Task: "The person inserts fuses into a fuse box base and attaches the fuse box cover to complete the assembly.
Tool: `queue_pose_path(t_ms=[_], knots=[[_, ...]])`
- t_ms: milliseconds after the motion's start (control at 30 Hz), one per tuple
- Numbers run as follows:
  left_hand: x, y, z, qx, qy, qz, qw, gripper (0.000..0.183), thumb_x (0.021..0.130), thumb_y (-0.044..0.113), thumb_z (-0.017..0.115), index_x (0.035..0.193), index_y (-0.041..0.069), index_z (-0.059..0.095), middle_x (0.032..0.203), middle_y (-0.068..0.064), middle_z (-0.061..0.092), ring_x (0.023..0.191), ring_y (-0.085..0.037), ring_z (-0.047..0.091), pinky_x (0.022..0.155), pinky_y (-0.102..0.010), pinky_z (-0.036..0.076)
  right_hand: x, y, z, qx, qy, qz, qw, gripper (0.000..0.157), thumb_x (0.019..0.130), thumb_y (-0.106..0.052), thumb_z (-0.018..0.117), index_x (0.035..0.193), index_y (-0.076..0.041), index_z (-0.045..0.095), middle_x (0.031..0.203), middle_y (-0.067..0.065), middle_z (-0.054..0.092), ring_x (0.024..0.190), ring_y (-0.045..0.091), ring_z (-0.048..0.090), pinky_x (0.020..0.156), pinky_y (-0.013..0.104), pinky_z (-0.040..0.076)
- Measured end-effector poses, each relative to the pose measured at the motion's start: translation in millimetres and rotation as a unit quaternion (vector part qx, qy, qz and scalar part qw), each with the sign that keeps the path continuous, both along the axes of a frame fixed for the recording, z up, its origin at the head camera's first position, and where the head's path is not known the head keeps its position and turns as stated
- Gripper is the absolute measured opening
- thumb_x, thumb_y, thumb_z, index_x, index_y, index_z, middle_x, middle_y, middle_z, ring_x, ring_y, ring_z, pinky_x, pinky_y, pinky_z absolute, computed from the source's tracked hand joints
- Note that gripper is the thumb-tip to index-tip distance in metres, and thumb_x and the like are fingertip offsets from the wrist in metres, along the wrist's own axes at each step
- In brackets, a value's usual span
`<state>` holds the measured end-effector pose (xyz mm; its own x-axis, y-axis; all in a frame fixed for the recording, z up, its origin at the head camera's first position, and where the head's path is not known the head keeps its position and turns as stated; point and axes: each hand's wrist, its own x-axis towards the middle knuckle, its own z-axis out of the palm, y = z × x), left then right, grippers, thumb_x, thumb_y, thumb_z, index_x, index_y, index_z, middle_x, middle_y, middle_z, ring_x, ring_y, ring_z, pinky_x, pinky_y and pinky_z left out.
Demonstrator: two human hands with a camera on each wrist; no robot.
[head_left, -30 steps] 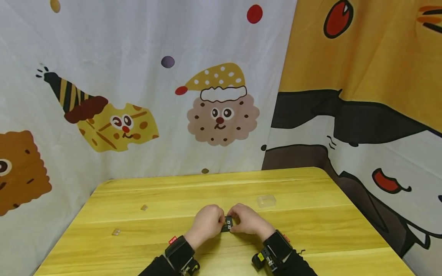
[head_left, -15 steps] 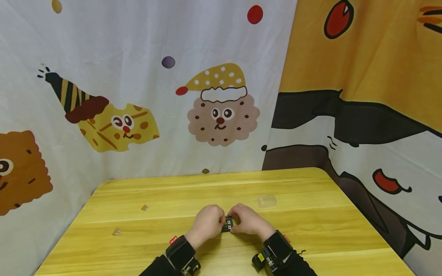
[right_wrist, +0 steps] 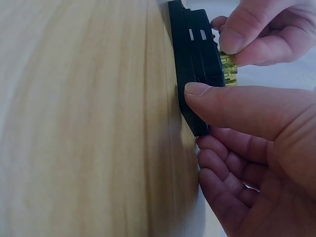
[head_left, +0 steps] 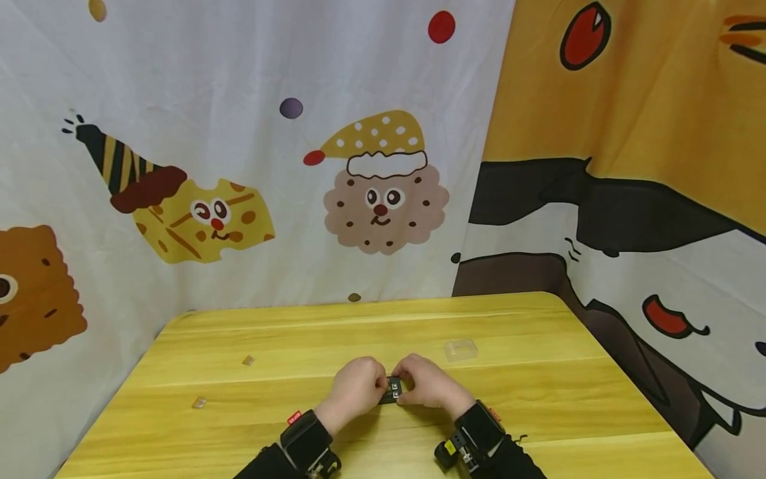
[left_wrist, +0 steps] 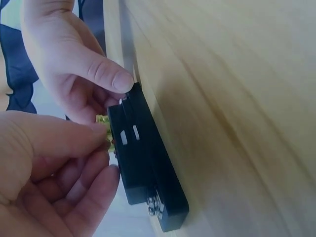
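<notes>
A black fuse block (left_wrist: pixel 145 153) with screw terminals at its ends sits on the wooden table between both hands. Yellow translucent blade fuses (right_wrist: pixel 230 74) stand up from its top face. My left hand (head_left: pixel 359 384) pinches one yellow fuse at the block between thumb and forefinger, its other fingers curled beneath. My right hand (head_left: pixel 427 382) grips the block's right end, the thumb on its upper edge and the fingers curled at the far side. The pinching fingertips partly hide the fuse.
Behind the right hand lies a clear plastic cover (head_left: pixel 460 350). Two small translucent pieces, one farther back (head_left: pixel 248 360) and one nearer (head_left: pixel 199 402), rest on the left of the table (head_left: pixel 299 332). A printed cloth (head_left: pixel 239 66) hangs behind the table.
Both hands stay at the block with almost the same hold. The whole head view shifts very slightly; no other object moves.
</notes>
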<state>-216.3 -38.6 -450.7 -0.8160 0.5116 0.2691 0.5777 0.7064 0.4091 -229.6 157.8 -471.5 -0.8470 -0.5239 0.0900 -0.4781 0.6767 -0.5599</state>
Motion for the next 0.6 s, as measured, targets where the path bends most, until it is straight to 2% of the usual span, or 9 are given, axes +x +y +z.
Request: queue_pose_path(t_ms=[200,400,600], knots=[[-1.5,-10,1.2,0.028,-0.015,-0.016,0.9994,0.016,0.081,0.007,0.078,0.070,0.016,0.072,0.068,0.012,0.059,0.059,-0.002,0.049,0.058,-0.022,0.044,1.5,0,2.4,0.003,0.004,0.001,1.000,0.038,0.076,-0.012,0.085,0.107,-0.006,0.066,0.102,0.004,0.058,0.094,0.022,0.058,0.086,0.038,0.048],[-3.4,-28,3.6,0.030,-0.009,0.009,0.9995,0.012,0.081,0.010,0.079,0.073,0.016,0.072,0.072,0.010,0.060,0.064,-0.004,0.051,0.059,-0.025,0.044,1.3,-1,2.6,0.001,0.007,0.004,1.000,0.039,0.075,-0.012,0.086,0.108,-0.004,0.066,0.103,0.004,0.058,0.094,0.022,0.058,0.086,0.038,0.048],[-6.8,-59,3.6,0.034,0.007,0.044,0.9984,0.009,0.081,0.009,0.079,0.078,0.012,0.071,0.075,0.004,0.063,0.066,-0.009,0.055,0.061,-0.029,0.046,1.8,-2,1.4,0.004,-0.001,-0.001,1.000,0.040,0.075,-0.013,0.086,0.108,-0.004,0.065,0.104,0.003,0.058,0.095,0.023,0.058,0.087,0.040,0.048]])
